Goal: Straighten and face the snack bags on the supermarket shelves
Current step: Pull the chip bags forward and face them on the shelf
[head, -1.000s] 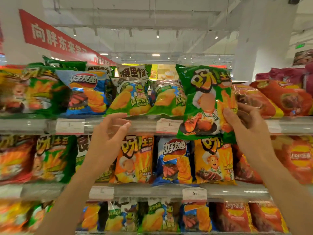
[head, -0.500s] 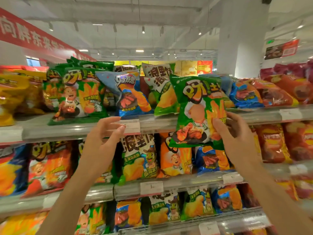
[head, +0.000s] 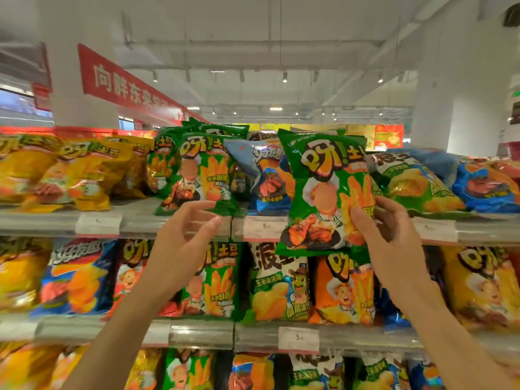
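Note:
My right hand (head: 385, 229) grips a green snack bag (head: 323, 190) by its lower right side and holds it upright in front of the top shelf (head: 202, 223). My left hand (head: 185, 237) is raised, fingers loosely spread and holding nothing, its fingertips just under another green bag (head: 205, 175) that stands on the top shelf. Between the two green bags lies a tilted blue bag (head: 267, 175).
Yellow bags (head: 70, 170) fill the top shelf at left; green-white (head: 413, 184) and blue bags (head: 486, 187) lie slumped at right. The middle shelf (head: 253, 336) carries blue, green, orange and yellow bags. White price tags (head: 264, 228) line the rails. A red banner (head: 126, 85) hangs above left.
The view has swung left along the shelves. My right hand has carried the green bag leftward with it. My left hand has come closer to the green bag on the top shelf.

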`<state>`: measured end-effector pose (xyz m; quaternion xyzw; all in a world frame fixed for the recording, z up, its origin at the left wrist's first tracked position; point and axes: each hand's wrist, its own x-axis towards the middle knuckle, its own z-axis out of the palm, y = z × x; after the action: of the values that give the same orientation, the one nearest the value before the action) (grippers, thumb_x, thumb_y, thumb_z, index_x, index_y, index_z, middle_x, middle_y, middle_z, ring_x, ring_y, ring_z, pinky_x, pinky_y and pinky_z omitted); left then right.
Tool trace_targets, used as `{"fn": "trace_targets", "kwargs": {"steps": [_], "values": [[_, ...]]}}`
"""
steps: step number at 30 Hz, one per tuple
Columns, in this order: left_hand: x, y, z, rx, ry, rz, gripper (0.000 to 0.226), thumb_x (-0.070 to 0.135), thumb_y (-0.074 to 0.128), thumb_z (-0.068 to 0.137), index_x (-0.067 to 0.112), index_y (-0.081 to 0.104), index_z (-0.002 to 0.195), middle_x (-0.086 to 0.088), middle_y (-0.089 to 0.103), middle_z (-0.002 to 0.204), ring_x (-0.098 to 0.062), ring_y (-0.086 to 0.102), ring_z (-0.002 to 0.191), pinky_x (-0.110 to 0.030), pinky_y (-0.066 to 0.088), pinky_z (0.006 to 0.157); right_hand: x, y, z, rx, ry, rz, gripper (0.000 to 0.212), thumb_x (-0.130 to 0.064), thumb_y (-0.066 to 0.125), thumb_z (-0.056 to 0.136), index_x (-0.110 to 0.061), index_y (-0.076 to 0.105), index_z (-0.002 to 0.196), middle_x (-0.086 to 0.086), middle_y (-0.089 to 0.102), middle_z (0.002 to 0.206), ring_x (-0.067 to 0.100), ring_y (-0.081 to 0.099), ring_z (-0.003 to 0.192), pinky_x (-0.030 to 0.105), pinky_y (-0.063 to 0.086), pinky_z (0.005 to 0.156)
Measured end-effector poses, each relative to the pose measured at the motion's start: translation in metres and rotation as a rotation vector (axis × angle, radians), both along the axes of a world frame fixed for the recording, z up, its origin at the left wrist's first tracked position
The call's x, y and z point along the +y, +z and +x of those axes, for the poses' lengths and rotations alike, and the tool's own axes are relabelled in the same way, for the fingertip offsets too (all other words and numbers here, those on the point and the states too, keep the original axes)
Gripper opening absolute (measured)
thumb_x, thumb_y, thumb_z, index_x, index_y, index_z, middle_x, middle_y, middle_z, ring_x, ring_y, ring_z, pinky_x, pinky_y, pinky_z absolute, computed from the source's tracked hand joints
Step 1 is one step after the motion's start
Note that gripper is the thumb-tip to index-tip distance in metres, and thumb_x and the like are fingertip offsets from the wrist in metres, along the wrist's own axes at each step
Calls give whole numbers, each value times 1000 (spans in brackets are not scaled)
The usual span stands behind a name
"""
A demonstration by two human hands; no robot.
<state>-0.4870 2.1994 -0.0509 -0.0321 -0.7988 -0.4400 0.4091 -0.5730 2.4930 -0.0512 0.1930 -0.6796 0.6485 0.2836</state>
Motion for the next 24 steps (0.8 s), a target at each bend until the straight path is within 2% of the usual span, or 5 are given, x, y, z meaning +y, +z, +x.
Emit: {"fn": "trace_targets", "kwargs": {"steps": [5,11,17,20,24], "values": [[-21,10,2,11,10,8,19,35,62,99,38,63,118,18,72,100,-4,70,94,-36,57,90,-28,9,0,12,10,49,67,-61,67,78,-32,49,136,-11,63,127,9,62,114,37,53,99],[-63,28,4,61,-41,4,19,36,61,99,38,63,118,21,71,102,-3,70,95,-37,56,90,-70,27,14,54,20,54,55,-54,66,80,-36,47,128,-27,56,114,-7,58,107,9,49,74],[-118,43,7,66,-102,-7,19,36,61,99,37,65,117,14,73,105,-8,71,96,-41,58,88,-148,51,21,79,57,20,55,-60,68,75,-39,52,123,-14,66,118,6,66,107,31,56,91],[-138,52,7,24,-188,42,21,36,52,104,33,65,120,16,73,108,-2,69,97,-30,56,85,-198,63,27,89,83,30,58,-61,68,75,-36,52,125,-14,65,119,5,65,107,29,56,90],[-160,62,4,-45,-201,90,22,45,42,105,39,59,119,30,60,107,31,52,89,-1,41,81,-258,74,30,88,133,59,54,-54,69,86,-31,52,131,-17,63,119,-3,63,106,21,53,88]]}}
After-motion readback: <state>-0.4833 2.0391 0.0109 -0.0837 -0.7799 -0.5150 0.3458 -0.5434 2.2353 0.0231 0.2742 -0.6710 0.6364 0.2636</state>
